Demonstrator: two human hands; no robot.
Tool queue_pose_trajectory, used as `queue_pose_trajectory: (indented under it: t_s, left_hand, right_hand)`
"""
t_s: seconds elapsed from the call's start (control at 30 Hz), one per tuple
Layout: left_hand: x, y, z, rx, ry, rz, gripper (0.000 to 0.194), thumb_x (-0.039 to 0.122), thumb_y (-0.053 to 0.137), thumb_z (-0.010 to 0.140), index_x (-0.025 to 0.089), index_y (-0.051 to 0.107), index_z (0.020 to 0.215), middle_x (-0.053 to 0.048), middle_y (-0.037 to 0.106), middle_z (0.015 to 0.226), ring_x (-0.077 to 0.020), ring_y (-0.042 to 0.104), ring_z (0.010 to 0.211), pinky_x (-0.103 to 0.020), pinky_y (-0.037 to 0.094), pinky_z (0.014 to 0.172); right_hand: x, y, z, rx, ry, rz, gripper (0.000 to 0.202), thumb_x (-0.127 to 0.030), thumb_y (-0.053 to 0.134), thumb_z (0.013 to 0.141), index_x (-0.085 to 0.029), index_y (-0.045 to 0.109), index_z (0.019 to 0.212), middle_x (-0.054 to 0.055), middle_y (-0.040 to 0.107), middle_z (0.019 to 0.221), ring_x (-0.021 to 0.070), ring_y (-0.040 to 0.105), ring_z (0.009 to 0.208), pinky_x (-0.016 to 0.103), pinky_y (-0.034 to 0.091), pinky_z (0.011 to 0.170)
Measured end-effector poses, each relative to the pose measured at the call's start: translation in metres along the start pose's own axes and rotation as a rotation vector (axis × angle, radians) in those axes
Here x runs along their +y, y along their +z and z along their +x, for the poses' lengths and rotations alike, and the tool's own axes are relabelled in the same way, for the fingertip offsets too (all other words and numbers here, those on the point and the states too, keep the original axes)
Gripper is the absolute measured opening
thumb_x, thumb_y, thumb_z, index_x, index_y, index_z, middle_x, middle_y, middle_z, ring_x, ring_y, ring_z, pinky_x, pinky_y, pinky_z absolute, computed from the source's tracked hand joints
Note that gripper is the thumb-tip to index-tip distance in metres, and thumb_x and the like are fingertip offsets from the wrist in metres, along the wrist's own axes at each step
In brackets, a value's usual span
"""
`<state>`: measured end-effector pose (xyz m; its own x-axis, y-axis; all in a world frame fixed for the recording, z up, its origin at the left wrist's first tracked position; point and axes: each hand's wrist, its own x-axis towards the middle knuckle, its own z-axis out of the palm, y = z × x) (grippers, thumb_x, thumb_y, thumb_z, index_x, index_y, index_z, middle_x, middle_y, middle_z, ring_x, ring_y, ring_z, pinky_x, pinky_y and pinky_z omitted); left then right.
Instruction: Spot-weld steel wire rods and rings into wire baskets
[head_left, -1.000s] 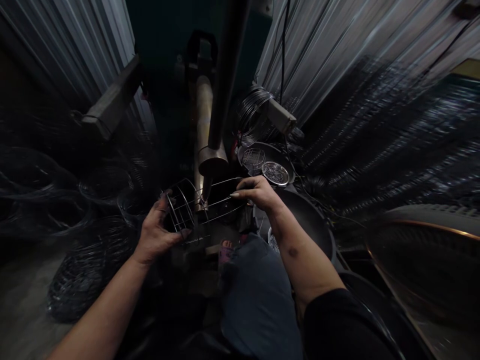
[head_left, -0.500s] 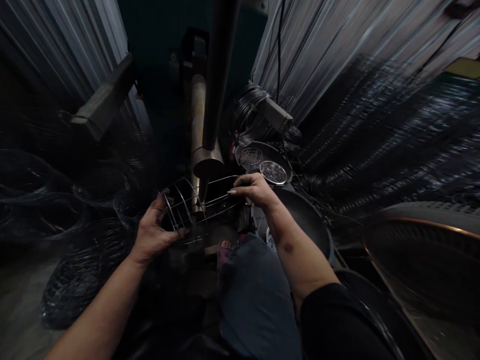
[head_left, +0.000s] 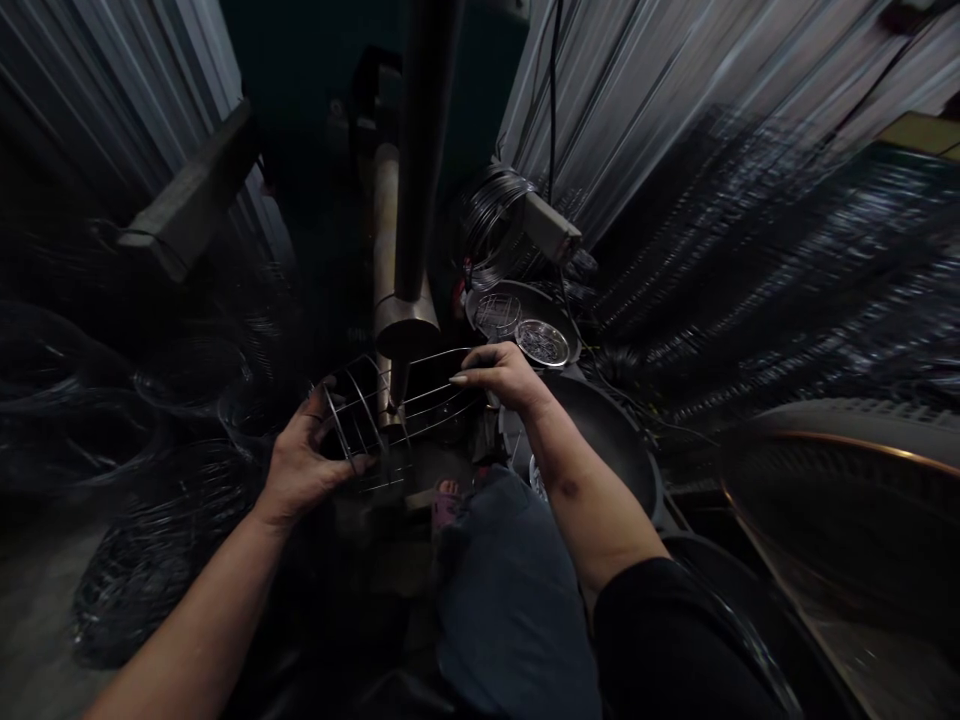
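Between my two hands is a wire frame (head_left: 367, 412) of thin metal rods with curved hoops at its left end. My left hand (head_left: 304, 455) grips that hooped end, thumb below and fingers above. The fingers of my right hand (head_left: 499, 375) pinch the long rods at the frame's right end. An upright metal rod (head_left: 400, 380) of a machine comes down at the frame's middle, close to a brassy lower post (head_left: 388, 405). Whether the frame touches either one I cannot tell. Above them is a thick horizontal cylinder arm (head_left: 406, 325).
To the right stand a round basin (head_left: 600, 440) and a smaller basin holding a shiny dish (head_left: 543, 343) of small parts. A wire coil (head_left: 495, 225) hangs behind them. Wire frames (head_left: 150, 560) are heaped at left. A large fan (head_left: 847, 470) stands at right.
The whole view has shifted slightly, so everything sits a little further left. Both hands keep their hold on the wire frame, which stays at the machine's post.
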<state>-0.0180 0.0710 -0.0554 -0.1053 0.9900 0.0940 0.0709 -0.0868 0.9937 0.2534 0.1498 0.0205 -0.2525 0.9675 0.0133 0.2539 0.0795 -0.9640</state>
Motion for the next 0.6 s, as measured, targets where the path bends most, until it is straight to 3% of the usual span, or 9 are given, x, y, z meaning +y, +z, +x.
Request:
queue_pose_trajectory:
  t_s: [0.6]
  left_hand:
    - [0.0018, -0.0007, 0.0007, -0.060, -0.022, 0.024, 0.101, 0.036, 0.089, 0.045, 0.023, 0.046, 0.136, -0.011, 0.063, 0.116, -0.0321, 0.063, 0.104, -0.054, 0.051, 0.092]
  right_hand:
    - [0.0008, 0.0025, 0.0003, 0.037, -0.077, 0.010, 0.033, -0.041, 0.081, 0.052, -0.014, 0.064, 0.059, -0.004, 0.050, 0.055, 0.0084, 0.043, 0.053, 0.023, 0.034, 0.052]
